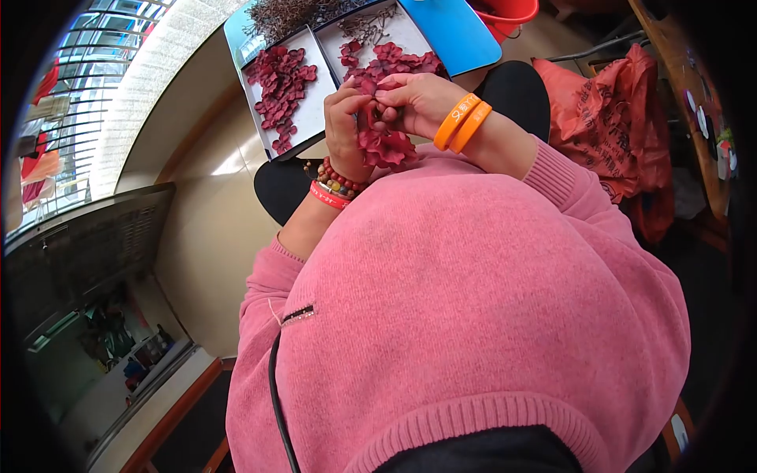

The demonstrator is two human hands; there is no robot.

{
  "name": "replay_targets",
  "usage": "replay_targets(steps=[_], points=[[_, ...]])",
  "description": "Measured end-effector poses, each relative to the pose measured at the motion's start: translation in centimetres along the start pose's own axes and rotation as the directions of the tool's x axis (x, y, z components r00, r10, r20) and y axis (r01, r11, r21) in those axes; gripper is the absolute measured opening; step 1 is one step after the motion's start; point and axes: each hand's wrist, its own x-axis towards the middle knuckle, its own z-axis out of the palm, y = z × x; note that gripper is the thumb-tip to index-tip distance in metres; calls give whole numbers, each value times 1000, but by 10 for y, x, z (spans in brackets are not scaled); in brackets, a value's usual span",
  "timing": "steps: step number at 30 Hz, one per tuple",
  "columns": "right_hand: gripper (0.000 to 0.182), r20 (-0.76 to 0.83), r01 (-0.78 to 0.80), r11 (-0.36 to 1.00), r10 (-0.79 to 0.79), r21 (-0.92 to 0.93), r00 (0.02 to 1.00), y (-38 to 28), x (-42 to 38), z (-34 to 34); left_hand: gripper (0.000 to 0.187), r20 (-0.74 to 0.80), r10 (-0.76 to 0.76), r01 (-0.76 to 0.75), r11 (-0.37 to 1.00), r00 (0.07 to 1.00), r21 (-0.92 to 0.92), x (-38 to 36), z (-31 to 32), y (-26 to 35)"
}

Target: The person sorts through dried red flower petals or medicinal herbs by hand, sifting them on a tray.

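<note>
Nearest, a big soft pink knitted sweater with a ribbed hem, filling the lower half of the view. Thin black cord hanging down its front.

Above it, both hands close together over the lap. Left hand curled, fingers pinched on a bunch of dark red cloth flower petals. Right hand curled too, fingertips pressed on the top of the same bunch. Petals soft, crinkly, with wavy edges, hanging just under the fingers and touching the sweater. Round bead bracelet and red band on the left wrist. Two smooth orange rubber bands on the right wrist.

Just past the hands, a flat white tray with two parts, resting on the black-clad knees. More loose red petals piled in the left part, more in the right part, right up against the knuckles. Little room between hands and tray. Brown dry twiggy stems at the far end of the tray. Smooth blue board beside the tray, touching its right edge.

To the right, a crumpled orange-red plastic bag, near the right elbow. Red plastic bucket at the top edge, partly cut off. To the left, bare smooth tan floor, wide and open.
</note>
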Motion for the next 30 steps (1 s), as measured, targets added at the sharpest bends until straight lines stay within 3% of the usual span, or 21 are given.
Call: replay_targets(steps=[7,15,21,25,28,30], points=[[4,90,-45,992,34,117,995,7,-3,1,40,49,156,-159,985,987,72,6,-13,8],[9,10,-154,984,153,94,988,9,-5,5,42,21,210,-211,977,977,44,-3,-10,8],[12,255,-228,959,181,170,950,18,-1,-3,42,-74,173,-172,985,982,15,-10,-11,9],[14,288,-266,936,195,231,938,24,0,-6,38,-35,190,-189,982,981,26,-11,-20,11],[14,220,-229,945,178,233,959,25,-1,-3,30,2,162,-162,985,987,55,-9,-26,17],[13,148,-175,961,146,213,978,24,0,2,23,-49,-80,77,995,996,-61,-17,-19,17]])
